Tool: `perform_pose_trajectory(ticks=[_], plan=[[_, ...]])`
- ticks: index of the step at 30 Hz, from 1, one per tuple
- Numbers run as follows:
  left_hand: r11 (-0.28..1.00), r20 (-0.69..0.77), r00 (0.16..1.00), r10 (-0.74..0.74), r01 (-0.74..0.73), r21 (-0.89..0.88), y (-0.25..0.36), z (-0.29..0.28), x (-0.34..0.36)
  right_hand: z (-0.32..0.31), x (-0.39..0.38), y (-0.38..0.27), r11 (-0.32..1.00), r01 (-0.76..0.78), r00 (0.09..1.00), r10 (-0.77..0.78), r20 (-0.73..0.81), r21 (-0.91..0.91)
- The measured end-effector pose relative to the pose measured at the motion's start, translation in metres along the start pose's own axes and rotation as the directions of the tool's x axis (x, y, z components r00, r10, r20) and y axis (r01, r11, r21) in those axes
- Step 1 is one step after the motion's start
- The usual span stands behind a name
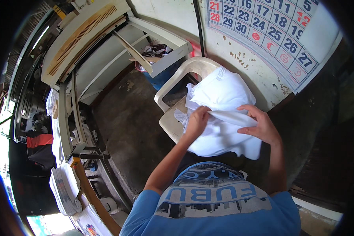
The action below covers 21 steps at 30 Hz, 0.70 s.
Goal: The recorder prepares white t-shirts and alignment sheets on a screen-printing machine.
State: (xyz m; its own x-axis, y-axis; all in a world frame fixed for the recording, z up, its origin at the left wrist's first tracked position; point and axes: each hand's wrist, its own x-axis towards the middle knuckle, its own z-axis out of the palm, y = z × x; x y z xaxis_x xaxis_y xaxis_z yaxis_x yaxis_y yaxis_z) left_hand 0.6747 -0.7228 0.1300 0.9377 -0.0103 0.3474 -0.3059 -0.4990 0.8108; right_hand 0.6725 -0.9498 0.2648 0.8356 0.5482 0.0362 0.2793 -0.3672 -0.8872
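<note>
A heap of white cloth [228,92] lies on the seat of a cream plastic armchair [172,118] in front of me and drapes over its near edge. My left hand [198,120] is closed in a pinch on a raised fold of this cloth. To the right, my right hand [262,126] has its thumb and forefinger spread apart, one above and one below the end of the fold. The fold reaches toward its palm, and the other fingers are partly hidden. What lies under the cloth does not show.
A large calendar [263,35] hangs on the peeling wall behind the chair. A blue bin [160,80] with scraps stands beyond the chair's left arm. At left is a big cream machine frame [76,43], with a stack of white material [65,188] nearer me.
</note>
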Motion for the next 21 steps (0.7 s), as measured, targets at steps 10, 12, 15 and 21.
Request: perform_pose_trajectory(ticks=[10,12,15,21], plan=[[0.990,0.377,0.920,-0.108,0.134,-0.043,0.064,-0.067,0.046,-0.026,-0.002,-0.004,0.950,0.053,0.998,-0.063,-0.023,-0.308],[0.993,0.408,0.907,-0.100,0.119,-0.020,0.064,-0.071,0.043,-0.025,0.001,-0.005,0.951,0.010,0.997,0.012,0.071,-0.309],[0.996,0.281,0.958,-0.061,0.078,-0.053,0.044,-0.075,0.028,-0.009,0.010,0.003,0.988,-0.146,0.963,0.152,0.224,-0.042],[0.963,-0.044,0.969,-0.244,0.237,-0.129,-0.017,-0.078,-0.011,0.077,0.055,0.060,0.917,-0.298,0.937,0.226,0.267,0.267]])
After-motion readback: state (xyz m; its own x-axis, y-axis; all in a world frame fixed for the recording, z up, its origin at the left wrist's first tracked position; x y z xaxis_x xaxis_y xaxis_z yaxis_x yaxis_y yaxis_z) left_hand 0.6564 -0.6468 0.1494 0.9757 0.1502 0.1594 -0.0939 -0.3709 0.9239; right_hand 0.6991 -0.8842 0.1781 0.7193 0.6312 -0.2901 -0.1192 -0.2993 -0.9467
